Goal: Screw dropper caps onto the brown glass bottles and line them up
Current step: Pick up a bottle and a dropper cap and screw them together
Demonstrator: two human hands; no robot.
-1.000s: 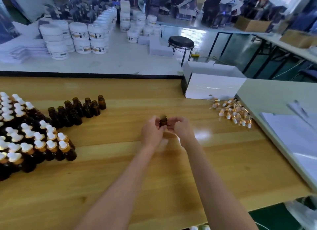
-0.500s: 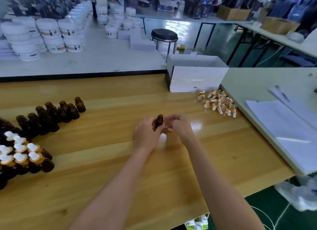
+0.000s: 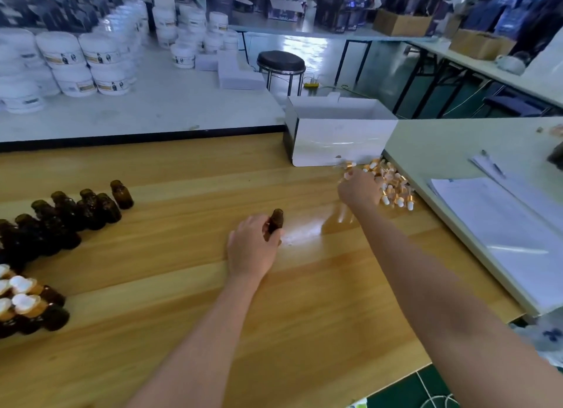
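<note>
Stacked white tubs (image 3: 100, 63) back a long wooden desk (image 3: 182, 286) carrying a white carton (image 3: 341, 142) at its far edge, a block of uncapped brown bottles (image 3: 76, 212) and some capped bottles (image 3: 27, 310) on the left, and a loose pile of dropper caps (image 3: 393, 185) on the right. Near mid-desk the left hand (image 3: 253, 249) curls its fingers round one open brown glass bottle (image 3: 276, 220), while the right hand (image 3: 359, 188) is down on the pile with fingers bent; whether it pinches a cap cannot be told. Raking through the heap could scatter caps off the desk edge, and a cap started crooked would likely cross-thread.
</note>
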